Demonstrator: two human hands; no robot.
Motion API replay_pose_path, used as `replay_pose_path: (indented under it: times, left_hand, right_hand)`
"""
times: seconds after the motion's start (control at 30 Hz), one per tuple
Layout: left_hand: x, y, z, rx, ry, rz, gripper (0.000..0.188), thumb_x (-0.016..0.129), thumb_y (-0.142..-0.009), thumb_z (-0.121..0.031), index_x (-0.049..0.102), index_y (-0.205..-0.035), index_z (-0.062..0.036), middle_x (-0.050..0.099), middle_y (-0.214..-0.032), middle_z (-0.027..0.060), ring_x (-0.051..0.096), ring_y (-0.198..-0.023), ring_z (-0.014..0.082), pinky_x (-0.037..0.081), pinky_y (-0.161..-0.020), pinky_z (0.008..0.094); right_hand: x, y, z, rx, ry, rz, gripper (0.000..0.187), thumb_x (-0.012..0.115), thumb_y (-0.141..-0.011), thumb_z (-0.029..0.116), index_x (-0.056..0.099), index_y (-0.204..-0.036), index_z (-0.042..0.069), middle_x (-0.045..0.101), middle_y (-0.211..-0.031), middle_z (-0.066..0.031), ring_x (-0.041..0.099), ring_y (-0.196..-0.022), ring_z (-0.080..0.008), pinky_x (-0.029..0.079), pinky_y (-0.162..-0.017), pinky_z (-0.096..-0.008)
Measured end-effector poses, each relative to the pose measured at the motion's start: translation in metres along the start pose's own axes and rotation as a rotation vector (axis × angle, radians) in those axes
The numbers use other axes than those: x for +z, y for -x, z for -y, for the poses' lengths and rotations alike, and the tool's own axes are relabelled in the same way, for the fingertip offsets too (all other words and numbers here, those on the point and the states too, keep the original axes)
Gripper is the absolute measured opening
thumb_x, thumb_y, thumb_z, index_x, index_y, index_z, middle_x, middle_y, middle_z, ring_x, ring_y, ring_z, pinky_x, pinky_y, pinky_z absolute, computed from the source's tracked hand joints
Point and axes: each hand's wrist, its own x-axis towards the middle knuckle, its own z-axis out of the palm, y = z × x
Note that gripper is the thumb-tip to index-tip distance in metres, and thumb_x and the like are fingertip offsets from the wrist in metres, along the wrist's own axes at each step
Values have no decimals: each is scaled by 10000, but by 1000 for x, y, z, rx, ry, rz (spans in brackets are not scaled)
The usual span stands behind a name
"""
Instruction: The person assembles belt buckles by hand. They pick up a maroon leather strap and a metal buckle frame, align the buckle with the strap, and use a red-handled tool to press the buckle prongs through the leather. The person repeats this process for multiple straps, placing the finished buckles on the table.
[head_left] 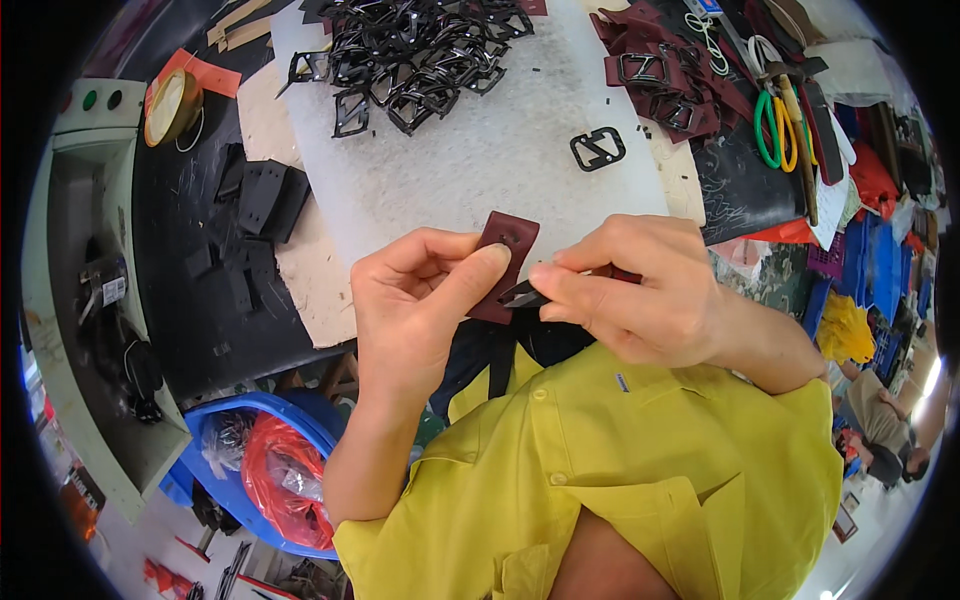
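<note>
A short dark red leather strap [512, 230] is pinched between the thumb and fingers of my left hand [415, 290], near the table's front edge. Small holes show in its upper part, partly covered by my thumb. My right hand [640, 290] is closed around small pliers [526, 297] with dark jaws and what looks like a red handle. The jaws meet the strap's lower right edge; whether they grip anything there is hard to make out. Beyond my right hand, a single black metal buckle [598, 149] lies flat on the white sheet [460, 165].
Black buckles [415, 65] are heaped at the back. Dark red straps with buckles [672, 80] lie back right, beside green- and yellow-handled tools [768, 130] and a wooden-handled hammer [798, 120]. Black pieces [272, 200] lie left. A blue tub [225, 405] stands below the table's left side.
</note>
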Motion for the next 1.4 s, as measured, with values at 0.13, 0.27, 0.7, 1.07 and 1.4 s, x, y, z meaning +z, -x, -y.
replay_pose_path:
  times: [0.13,0.27,0.7,1.07,1.4]
  left_hand:
    - [6,0,-6,-55,9,56,76,635,-800,24,641,-866,61,652,-773,90,596,-657,79,505,-599,205]
    - [14,1,-6,2,-194,36,69,637,-786,17,644,-840,60,654,-728,79,601,-633,74,503,-581,208]
    - [26,-8,16,264,308,-149,22,582,-874,-46,587,-879,-26,610,-908,51,553,-797,122,422,-721,267]
    - [3,4,-13,155,-651,34,297,501,-894,-109,567,-1070,121,635,-949,147,620,-783,170,509,-692,275]
    - [44,13,-12,-52,-592,221,311,556,-913,-198,587,-1027,89,642,-967,159,616,-877,196,488,-815,280]
  right_hand:
    - [2,3,-1,10,-23,4,172,722,-643,61,649,-800,63,551,-670,-7,550,-520,-151,414,-405,-268]
    - [-10,-1,0,158,-81,188,110,696,-675,64,641,-769,57,545,-648,-37,540,-508,-199,414,-420,-306]
    - [8,-10,4,953,-920,-145,269,713,-782,141,638,-1004,8,610,-749,7,494,-579,-17,412,-473,-179]
    - [8,-5,-20,338,-516,41,199,592,-740,59,635,-929,17,633,-814,-150,617,-736,-302,499,-643,-363]
    - [-27,39,-15,346,-353,-52,87,570,-698,52,539,-697,-29,544,-570,-179,551,-576,-372,423,-509,-416]
